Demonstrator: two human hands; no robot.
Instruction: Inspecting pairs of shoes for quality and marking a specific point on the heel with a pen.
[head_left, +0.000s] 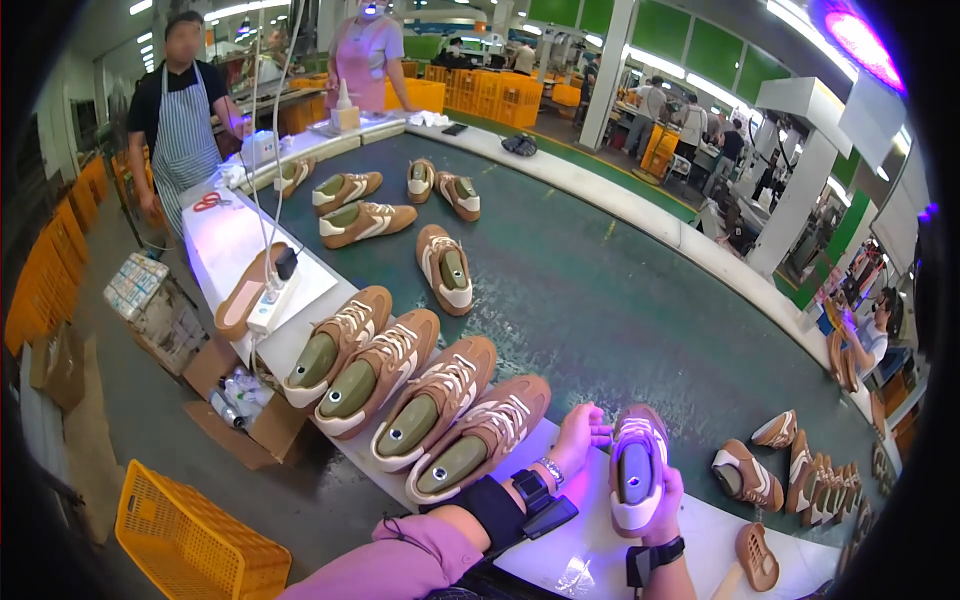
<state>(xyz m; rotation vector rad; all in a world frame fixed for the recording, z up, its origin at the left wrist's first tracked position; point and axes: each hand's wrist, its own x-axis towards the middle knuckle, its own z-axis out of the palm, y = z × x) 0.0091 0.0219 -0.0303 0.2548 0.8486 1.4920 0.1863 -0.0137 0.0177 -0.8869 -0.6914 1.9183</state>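
My right hand (668, 508) grips a brown sneaker (628, 517) by its heel and side, above the white worktop. White laces and stripes mark the shoe, and a green last that looks purple under the light fills its opening. Just left of the toe, my left hand (580, 437) is held with its fingers loosely bent and apart, nothing visible in it. A slanted row of similar lasted sneakers (480, 440) stands to the left of that hand, heels toward me.
A green conveyor belt (560, 290) carries more sneakers (445, 265). Near my right wrist lies a brown shoe piece (757, 557). At left are a power strip (272, 305), red scissors (211, 202), a yellow crate (200, 540) and a cardboard box (265, 425). Two people stand across the far-left corner.
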